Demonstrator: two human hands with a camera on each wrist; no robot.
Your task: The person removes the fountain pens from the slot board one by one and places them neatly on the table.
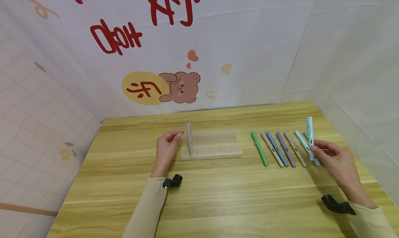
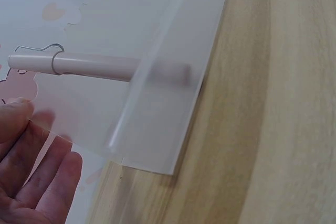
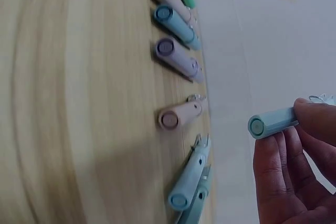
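A translucent pen rack (image 1: 212, 155) stands on the table, with one pale pink pen (image 1: 189, 139) upright at its left end. My left hand (image 1: 166, 146) pinches the rack's left edge near the top; in the left wrist view the thumb (image 2: 14, 119) is on one side of the clear sheet and fingers show through behind it. On the right, my right hand (image 1: 338, 161) holds a light blue pen (image 1: 310, 137) nearly upright between thumb and fingers, raised above the table. Two more light blue pens lie beneath it, one of them (image 1: 300, 140) partly covered by the held pen.
Left of the right hand lie a green pen (image 1: 259, 148), a beige pen (image 1: 272, 149), a blue pen (image 1: 277, 149), a purple pen (image 1: 285, 149) and a pinkish-brown pen (image 1: 295, 149). A white printed cloth (image 1: 249, 40) hangs behind the wooden table (image 1: 218, 196).
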